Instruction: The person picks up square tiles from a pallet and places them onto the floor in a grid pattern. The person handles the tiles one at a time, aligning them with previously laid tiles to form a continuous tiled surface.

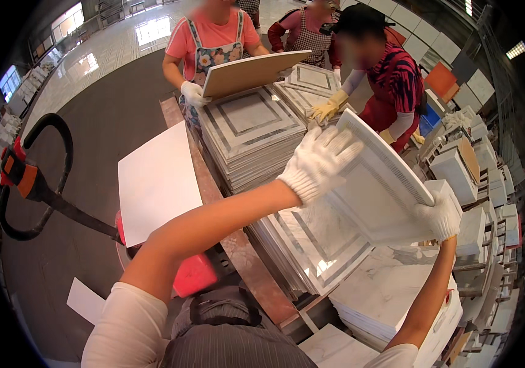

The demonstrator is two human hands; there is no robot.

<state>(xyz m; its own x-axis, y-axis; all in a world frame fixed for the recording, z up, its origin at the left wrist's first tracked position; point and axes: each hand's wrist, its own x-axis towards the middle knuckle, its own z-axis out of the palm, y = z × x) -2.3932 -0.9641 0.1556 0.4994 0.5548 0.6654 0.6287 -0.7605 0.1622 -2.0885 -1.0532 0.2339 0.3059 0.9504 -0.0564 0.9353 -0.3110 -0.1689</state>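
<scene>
Left hand [317,161] fingers grasp raised marble tile [376,184] at its top edge | right hand [440,214] clenched on lower corner | risk: gloves slipping, tile dropping onto tile stack [311,239] below fingers

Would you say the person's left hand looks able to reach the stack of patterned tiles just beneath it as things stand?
Probably not right away: the left hand grips the top edge of the lifted tile, which the right hand also holds. The stack itself lies uncovered below.
</scene>
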